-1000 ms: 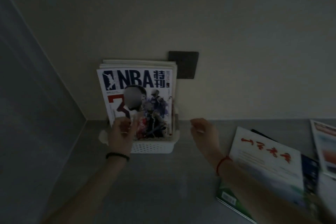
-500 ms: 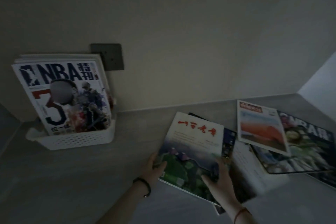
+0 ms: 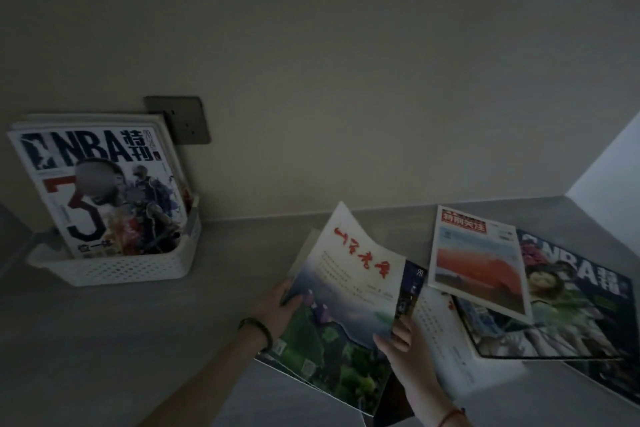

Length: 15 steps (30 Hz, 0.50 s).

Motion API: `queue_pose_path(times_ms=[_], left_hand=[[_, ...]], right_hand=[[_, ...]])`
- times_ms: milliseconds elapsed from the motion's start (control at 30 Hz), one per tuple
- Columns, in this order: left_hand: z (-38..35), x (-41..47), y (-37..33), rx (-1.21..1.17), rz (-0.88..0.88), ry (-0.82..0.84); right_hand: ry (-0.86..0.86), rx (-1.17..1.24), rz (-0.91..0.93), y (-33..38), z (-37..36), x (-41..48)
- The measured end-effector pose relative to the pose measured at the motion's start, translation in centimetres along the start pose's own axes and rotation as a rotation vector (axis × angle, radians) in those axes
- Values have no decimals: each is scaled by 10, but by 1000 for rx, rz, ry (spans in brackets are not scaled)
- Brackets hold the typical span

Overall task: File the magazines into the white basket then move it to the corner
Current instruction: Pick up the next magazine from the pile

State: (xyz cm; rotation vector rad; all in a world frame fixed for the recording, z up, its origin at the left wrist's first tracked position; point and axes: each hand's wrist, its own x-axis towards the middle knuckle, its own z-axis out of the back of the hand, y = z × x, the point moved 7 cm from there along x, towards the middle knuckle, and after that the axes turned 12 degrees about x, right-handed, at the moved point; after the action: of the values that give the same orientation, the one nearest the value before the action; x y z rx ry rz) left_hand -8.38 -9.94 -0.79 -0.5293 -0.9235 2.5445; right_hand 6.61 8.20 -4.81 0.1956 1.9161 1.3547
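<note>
Since the earlier frame, our landscape-cover magazine with red calligraphy (image 3: 349,291) has risen, its far edge curling off the grey surface (image 3: 138,340). Our left hand (image 3: 277,308) pinches its left edge and our right hand (image 3: 401,347) pinches its near-right edge. We judge that the white perforated plastic basket (image 3: 117,267), holding upright magazines, lies far-left, nearer the left hand; the long axis must stand upright.
</note>
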Motion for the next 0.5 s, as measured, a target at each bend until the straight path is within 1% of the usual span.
queue_pose_path(times_ms=[67, 133, 233, 300, 400, 467, 500], left_hand=[[13, -10, -9, -224, -42, -25], [35, -24, -14, -377, -71, -110], [72, -39, -11, -540, -96, -167], [105, -48, -1, -533, -82, -227], [166, -60, 17, -481, -66, -377], [204, -68, 36, -400, -9, -470], [222, -70, 47, -340, 23, -501]], right_hand=[[-31, -2, 33, 12, -1, 4], [-13, -11, 99, 31, -13, 6], [170, -18, 169, 64, -53, -1], [270, -75, 242, 88, -84, -7], [388, -374, 439, 127, -143, -19], [414, -521, 503, 144, -186, -26], [395, -568, 561, 152, -208, -30]])
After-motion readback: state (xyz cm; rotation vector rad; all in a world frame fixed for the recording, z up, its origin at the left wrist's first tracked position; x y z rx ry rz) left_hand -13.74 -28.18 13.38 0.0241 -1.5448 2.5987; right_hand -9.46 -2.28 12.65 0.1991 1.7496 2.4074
